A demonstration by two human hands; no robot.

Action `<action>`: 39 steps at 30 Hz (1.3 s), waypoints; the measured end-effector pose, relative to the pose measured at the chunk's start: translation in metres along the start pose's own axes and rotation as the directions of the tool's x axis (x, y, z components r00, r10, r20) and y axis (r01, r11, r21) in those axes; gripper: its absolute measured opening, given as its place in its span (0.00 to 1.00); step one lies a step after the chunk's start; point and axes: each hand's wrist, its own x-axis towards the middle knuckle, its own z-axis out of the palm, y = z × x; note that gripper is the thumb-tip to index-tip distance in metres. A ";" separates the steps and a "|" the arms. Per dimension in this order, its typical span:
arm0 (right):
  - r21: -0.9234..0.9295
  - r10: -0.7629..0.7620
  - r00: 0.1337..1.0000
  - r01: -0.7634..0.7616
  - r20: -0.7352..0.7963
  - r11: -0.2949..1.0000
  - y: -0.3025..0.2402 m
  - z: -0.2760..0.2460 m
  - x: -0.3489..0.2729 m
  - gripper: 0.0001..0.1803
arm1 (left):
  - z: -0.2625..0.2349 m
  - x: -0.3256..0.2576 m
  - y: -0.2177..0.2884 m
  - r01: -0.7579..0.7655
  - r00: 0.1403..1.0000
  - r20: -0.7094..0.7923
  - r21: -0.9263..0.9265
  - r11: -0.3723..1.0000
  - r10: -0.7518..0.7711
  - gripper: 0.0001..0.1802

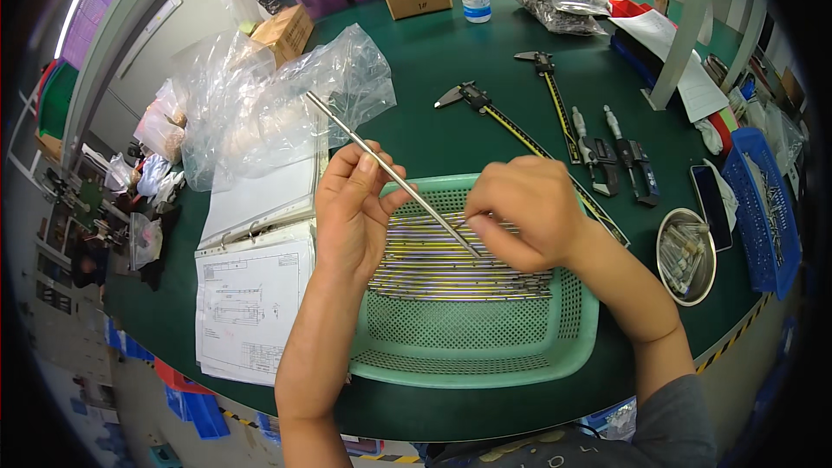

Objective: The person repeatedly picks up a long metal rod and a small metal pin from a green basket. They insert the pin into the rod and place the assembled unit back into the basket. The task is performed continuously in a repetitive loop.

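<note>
My left hand (348, 208) is closed on a long thin metal rod (407, 187), held slantwise with its upper end pointing away to the left. The rod's lower end hangs over a green perforated plastic basket (485, 374). My right hand (530, 215) is beside that lower end, slightly blurred, its fingers curled in a pinch. What those fingers hold, if anything, is hidden. Many similar metal rods (451, 282) lie side by side in the basket, below both hands.
Beyond the basket lie two calipers (551, 91) and two digital micrometers (637, 165). At the right are a metal bowl (687, 295) of small clear tubes, a phone (711, 208) and a blue basket (784, 269). An open binder (251, 295) and plastic bags (260, 113) occupy the left. Another person stands at the far side.
</note>
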 end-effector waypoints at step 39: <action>-0.093 -0.030 0.996 0.022 -0.086 0.995 0.004 0.009 -0.005 0.06 | -0.022 0.007 0.002 0.011 0.995 -0.097 0.034 0.999 -0.007 0.15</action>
